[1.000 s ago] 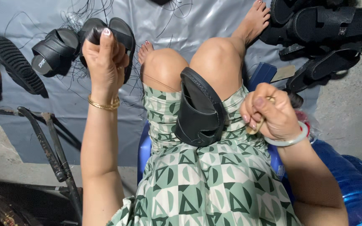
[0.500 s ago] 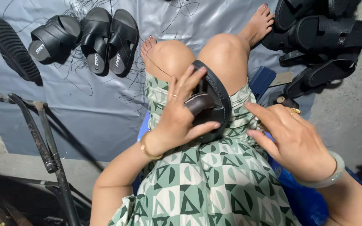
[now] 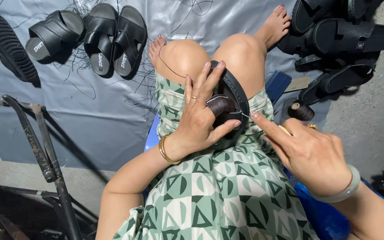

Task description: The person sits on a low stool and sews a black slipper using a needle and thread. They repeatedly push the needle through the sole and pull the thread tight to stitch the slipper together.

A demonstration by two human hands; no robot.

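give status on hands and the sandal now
Left hand grips black rubber sandal on lap. Right hand touches its edge with forefinger. Nothing in the way.

sandal (image 3: 232, 95) on lap, spool (image 3: 300, 111) right (beside knee)
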